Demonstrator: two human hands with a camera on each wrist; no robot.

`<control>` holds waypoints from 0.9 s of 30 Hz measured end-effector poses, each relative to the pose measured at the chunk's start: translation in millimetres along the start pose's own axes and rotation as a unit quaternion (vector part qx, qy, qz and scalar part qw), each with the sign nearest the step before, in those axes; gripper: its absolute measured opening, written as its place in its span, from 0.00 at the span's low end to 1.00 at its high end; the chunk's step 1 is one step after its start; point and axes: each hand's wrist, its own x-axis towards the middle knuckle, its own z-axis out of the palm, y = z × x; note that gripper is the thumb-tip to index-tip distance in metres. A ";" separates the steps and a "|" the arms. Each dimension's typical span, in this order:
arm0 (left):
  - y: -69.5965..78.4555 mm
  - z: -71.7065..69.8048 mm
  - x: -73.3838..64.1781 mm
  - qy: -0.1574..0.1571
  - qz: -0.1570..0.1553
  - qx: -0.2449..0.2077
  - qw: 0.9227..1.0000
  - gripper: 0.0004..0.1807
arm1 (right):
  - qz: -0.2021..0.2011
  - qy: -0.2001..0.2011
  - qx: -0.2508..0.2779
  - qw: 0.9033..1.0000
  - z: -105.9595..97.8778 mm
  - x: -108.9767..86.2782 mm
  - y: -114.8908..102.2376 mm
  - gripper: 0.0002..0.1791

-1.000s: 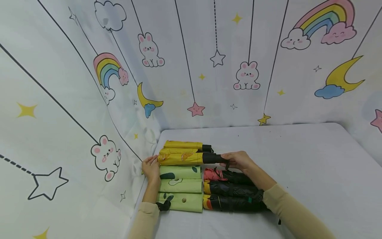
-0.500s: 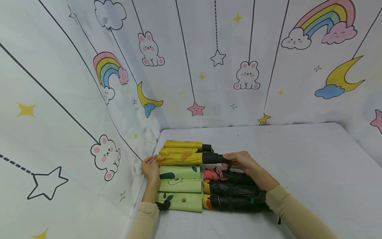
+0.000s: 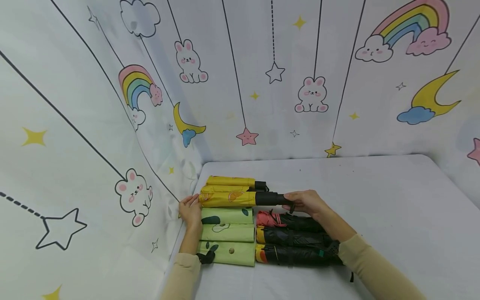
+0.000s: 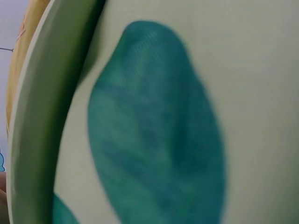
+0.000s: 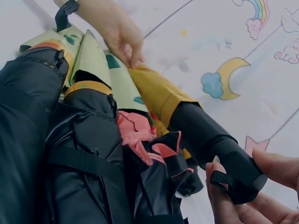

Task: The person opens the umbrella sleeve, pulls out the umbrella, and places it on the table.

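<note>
A folded umbrella (image 3: 268,198) with a black handle sticks partway out of a yellow sleeve (image 3: 225,199) printed with orange slices. My right hand (image 3: 305,203) pinches the handle's end between thumb and fingers, a black wrist strap (image 5: 223,181) beside them. At the sleeve's other end, my left hand (image 3: 191,211) pinches the yellow fabric, as the right wrist view also shows. Most of the umbrella is hidden inside. Close under my left wrist, a green sleeve with a teal leaf print (image 4: 159,130) fills the left wrist view.
Three light green avocado-print sleeves (image 3: 228,233) lie nearer, and three black folded umbrellas (image 3: 296,255) sit to their right. Behind the held sleeve lie more yellow-sleeved umbrellas (image 3: 230,181). A patterned white curtain (image 3: 262,125) borders the white table (image 3: 375,208) at back and left.
My right hand has moved slightly right with the handle, and more of the black umbrella shows beyond the yellow sleeve. My left hand has stayed at the sleeve's end.
</note>
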 end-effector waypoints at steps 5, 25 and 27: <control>-1.4 0.1 0.8 -0.001 0.001 -0.010 1.000 0.28 | -0.004 -0.007 0.010 1.000 -2.1 -2.5 -0.4 0.28; 0.9 3.9 1.1 -0.005 -0.002 -0.031 0.999 0.27 | -0.008 -0.015 0.029 0.999 -13.6 -6.4 2.3 0.29; 1.1 3.8 0.4 -0.003 -0.001 -0.028 1.000 0.27 | -0.007 -0.014 0.030 0.999 -14.2 -6.3 2.9 0.29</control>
